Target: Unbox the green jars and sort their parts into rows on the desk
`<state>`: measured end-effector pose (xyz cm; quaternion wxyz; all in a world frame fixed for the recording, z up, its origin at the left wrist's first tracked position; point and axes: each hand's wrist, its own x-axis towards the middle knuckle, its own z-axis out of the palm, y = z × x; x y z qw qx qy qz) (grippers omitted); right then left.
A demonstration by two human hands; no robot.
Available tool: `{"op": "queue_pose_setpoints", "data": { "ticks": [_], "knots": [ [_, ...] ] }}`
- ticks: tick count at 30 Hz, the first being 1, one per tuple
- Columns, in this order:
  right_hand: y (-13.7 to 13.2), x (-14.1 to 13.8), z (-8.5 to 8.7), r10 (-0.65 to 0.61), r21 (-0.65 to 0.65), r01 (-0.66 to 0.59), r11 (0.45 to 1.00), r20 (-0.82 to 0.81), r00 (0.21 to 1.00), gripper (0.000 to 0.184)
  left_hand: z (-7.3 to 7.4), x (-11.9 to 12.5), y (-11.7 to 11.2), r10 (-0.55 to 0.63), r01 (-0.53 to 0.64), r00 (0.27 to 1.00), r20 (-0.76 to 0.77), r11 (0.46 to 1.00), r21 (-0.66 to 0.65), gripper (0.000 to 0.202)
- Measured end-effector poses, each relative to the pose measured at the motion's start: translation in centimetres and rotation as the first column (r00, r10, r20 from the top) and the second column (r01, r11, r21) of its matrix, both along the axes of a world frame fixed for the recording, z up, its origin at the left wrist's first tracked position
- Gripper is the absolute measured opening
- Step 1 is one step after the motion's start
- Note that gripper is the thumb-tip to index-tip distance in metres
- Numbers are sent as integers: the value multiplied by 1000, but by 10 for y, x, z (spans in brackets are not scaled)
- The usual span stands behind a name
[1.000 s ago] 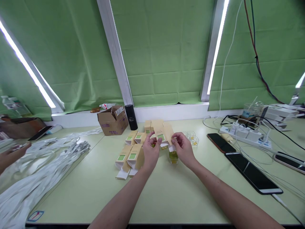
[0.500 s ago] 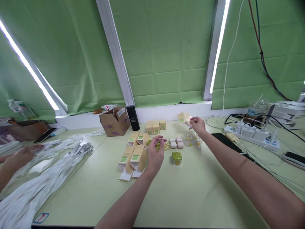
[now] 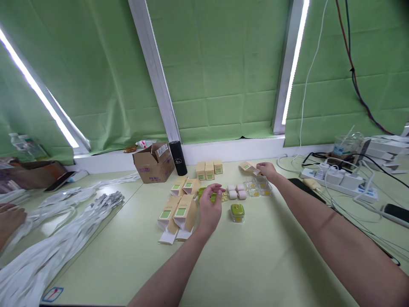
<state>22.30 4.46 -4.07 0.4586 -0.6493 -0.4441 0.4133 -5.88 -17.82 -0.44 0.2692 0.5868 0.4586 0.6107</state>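
Note:
My right hand (image 3: 266,170) reaches to the far side of the table and pinches a small tan carton (image 3: 247,166) with a green label, which lies low on the table. My left hand (image 3: 209,204) hovers with curled, parted fingers over a small green item (image 3: 211,197), holding nothing. Beside it lie several open tan cartons (image 3: 180,211). Three closed cartons (image 3: 209,169) stand in a row at the back. A small green-lidded clear jar (image 3: 237,212) stands in front of pale pink pieces (image 3: 237,192) and clear containers (image 3: 258,186).
A cardboard box (image 3: 152,162) and a black cylinder (image 3: 178,158) stand near the window sill. White straps (image 3: 60,221) cover the left, where another person's hand (image 3: 9,219) rests. A power strip (image 3: 338,181), cables and phones (image 3: 394,211) fill the right.
My hands parted from the carton they held together. My right hand carried it to the back right and lowered it to the table. My left hand stayed over the green item.

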Motion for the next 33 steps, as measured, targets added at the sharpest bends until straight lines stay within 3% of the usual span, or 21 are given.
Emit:
{"op": "queue_pose_setpoints", "data": {
  "ticks": [8,15,23,26,30,33],
  "knots": [
    [-4,4,-12,93,-1,-93,996,-42,995,40,2,1,-1,-12,12,1000,16,1000,-6,14],
    [-15,17,-17,10,154,-25,988,100,995,29,0,2,-2,3,-3,999,-32,1000,7,15],
    [-19,12,-20,-33,261,-6,965,145,989,36,-3,0,0,1,-1,999,-55,1000,0,14],
    [-26,10,-11,-115,354,57,933,144,983,33,-5,-1,1,3,-2,998,-66,1000,1,15],
    [-47,1,9,-246,515,152,844,118,962,33,-5,-1,1,1,-3,996,-93,1000,-15,15],
    [-76,-20,24,-251,613,135,778,106,962,31,-2,-2,-2,-47,39,989,-140,998,-58,26]
  ]
}}
